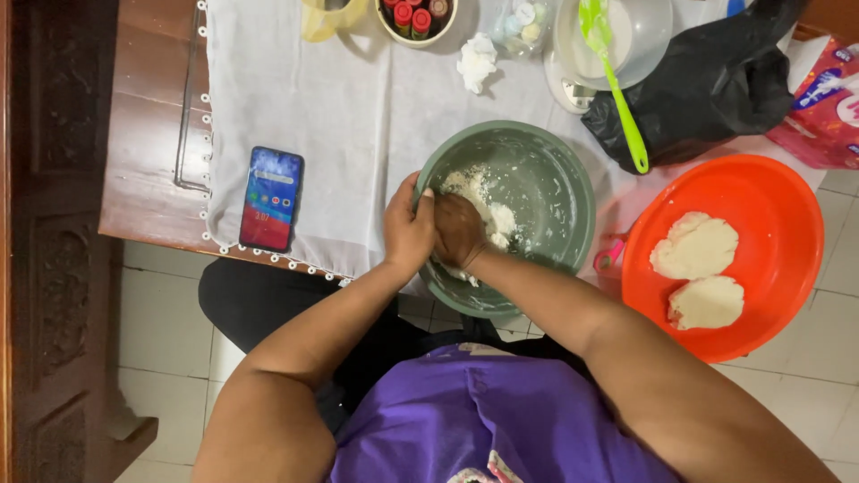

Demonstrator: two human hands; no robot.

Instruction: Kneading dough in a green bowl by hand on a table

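Our left hand [407, 228] and right hand [458, 231] meet inside the round grey-green plastic bowl [559, 192] on the desk. Pale crumbly dough [483, 201] lies at one o'clock from our right fingers, touching them. Those fingers curl pressed into it; the left fingers clasp the bowl's rim at nine o'clock.

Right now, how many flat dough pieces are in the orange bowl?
2. One dough piece lies toward the far side of the orange bowl, the other dough piece just nearer the person, the two about touching. None seems hidden.
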